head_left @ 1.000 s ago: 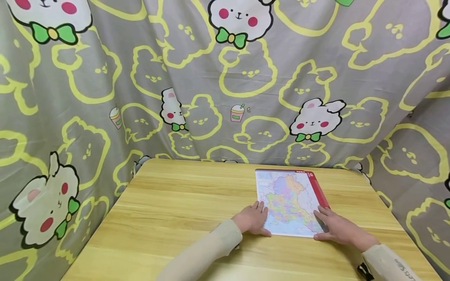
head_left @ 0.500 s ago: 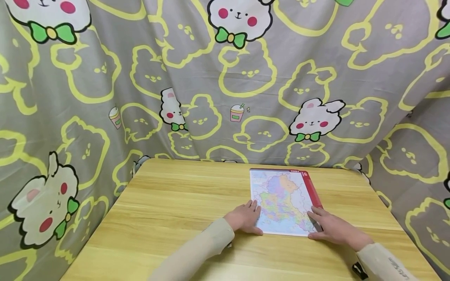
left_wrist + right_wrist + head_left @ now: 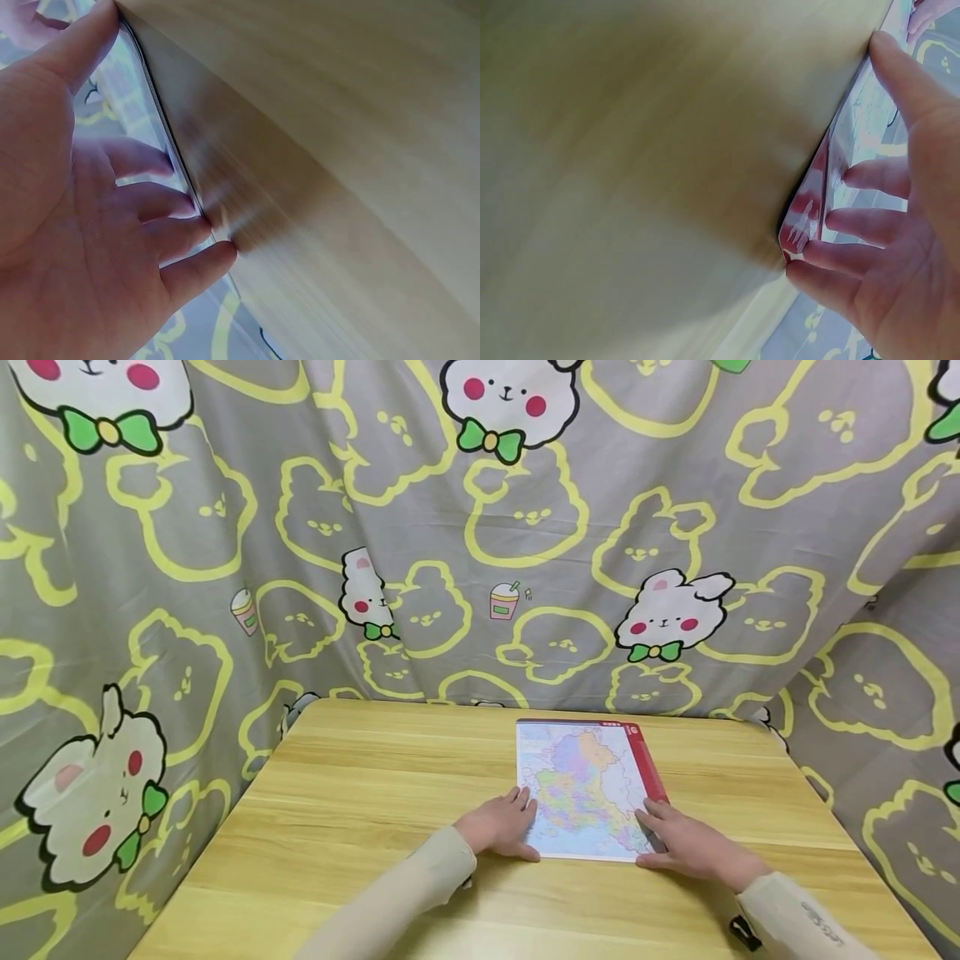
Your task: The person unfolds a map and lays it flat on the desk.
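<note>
A flat map sheet [image 3: 581, 785] with a coloured country map and a red strip down its right side lies on the wooden table [image 3: 375, 777]. At its left edge rests my left hand [image 3: 498, 824], fingers spread and thumb by the near left corner. My right hand [image 3: 693, 845] touches the opposite edge, its thumb at the near right corner. In the left wrist view, the fingertips [image 3: 199, 266] line the map's thin edge. Seen from the right wrist, the other fingertips [image 3: 821, 281] meet the red strip [image 3: 802, 225].
Behind and beside the table hangs a grey curtain [image 3: 427, 527] with yellow outlines and white rabbit prints. Bare wood stretches left of the map and between it and the near side. A black strap [image 3: 745, 933] shows under the right sleeve [image 3: 795, 914].
Both hands have slid leftward across the table, and the map has moved left with them, staying flat. The hands keep the same places on its edges.
</note>
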Motion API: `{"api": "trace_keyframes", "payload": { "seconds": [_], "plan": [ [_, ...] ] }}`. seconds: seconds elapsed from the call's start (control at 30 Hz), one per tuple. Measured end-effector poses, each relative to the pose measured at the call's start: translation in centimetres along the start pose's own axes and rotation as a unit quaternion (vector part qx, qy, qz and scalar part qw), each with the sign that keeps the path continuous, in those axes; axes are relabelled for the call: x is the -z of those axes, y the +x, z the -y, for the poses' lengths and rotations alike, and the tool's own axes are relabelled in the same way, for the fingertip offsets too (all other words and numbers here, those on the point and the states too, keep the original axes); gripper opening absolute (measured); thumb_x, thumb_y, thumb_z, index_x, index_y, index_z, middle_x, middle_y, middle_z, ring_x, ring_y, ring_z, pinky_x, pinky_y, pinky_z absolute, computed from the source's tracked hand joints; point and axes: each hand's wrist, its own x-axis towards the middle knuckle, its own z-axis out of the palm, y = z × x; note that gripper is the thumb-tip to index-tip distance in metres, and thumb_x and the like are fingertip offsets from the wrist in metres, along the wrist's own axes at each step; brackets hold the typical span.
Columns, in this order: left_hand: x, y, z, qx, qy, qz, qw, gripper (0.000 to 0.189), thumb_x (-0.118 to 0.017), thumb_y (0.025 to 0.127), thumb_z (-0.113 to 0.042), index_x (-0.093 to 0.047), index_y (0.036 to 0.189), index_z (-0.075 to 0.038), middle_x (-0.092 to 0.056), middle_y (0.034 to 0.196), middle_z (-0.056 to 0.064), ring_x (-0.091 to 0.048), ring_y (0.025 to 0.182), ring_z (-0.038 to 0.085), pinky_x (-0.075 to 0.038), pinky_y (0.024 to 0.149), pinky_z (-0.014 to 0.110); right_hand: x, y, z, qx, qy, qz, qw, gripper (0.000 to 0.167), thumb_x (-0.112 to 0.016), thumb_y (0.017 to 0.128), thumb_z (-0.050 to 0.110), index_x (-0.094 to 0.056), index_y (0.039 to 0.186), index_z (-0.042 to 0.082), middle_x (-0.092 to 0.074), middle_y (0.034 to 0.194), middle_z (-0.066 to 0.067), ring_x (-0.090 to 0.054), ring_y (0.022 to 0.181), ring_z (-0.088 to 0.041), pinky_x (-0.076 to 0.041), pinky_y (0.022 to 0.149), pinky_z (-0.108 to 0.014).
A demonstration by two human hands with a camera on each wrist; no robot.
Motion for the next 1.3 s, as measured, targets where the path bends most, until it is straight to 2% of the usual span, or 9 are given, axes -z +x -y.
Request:
{"api": "trace_keyframes", "payload": {
  "seconds": [0.3, 0.63, 0.8, 1.3],
  "plan": [
    [-0.5, -1.2, 1.3, 0.001, -0.012, -0.004, 0.9999, 0.087, -0.048, 0.087, -0.065, -0.026, 0.15, -0.009, -0.018, 0.155, 0.012, -0.017, 0.142, 0.026, -0.027, 0.11, 0.034, -0.1, 1.1, 1.3, 0.002, -0.002, 0.015, 0.9999, 0.084, -0.063, 0.081, 0.058, -0.049, 0.133, -0.007, -0.038, 0.139, -0.032, -0.036, 0.127, -0.048, -0.034, 0.099, -0.058],
    [-0.8, -2.5, 2.7, 0.0, -0.012, -0.008, 0.9999, 0.087, -0.049, 0.087, -0.064, -0.027, 0.149, -0.007, -0.019, 0.155, 0.014, -0.019, 0.141, 0.028, -0.027, 0.109, 0.034, -0.5, 2.4, 2.5, 0.023, -0.012, 0.004, 0.9997, 0.082, -0.064, 0.082, 0.055, -0.05, 0.131, -0.009, -0.04, 0.137, -0.033, -0.037, 0.127, -0.048, -0.035, 0.099, -0.056],
    [-1.3, -3.1, 3.6, 0.002, -0.024, -0.007, 0.9997, 0.088, -0.05, 0.087, -0.064, -0.027, 0.149, -0.007, -0.018, 0.155, 0.014, -0.018, 0.141, 0.028, -0.026, 0.11, 0.034, -0.4, 3.1, 3.4, 0.021, -0.014, 0.012, 0.9996, 0.083, -0.064, 0.081, 0.057, -0.049, 0.132, -0.007, -0.039, 0.139, -0.031, -0.037, 0.128, -0.046, -0.035, 0.099, -0.056],
    [-2.1, -4.3, 5.8, -0.002, -0.045, -0.015, 0.9989, 0.088, -0.054, 0.086, -0.062, -0.028, 0.149, -0.005, -0.018, 0.155, 0.017, -0.018, 0.141, 0.03, -0.024, 0.111, 0.035, -0.6, 4.7, 5.3, 0.025, -0.028, 0.017, 0.9991, 0.081, -0.063, 0.082, 0.057, -0.05, 0.133, -0.006, -0.04, 0.139, -0.029, -0.039, 0.127, -0.044, -0.036, 0.1, -0.053]
  ]
}}
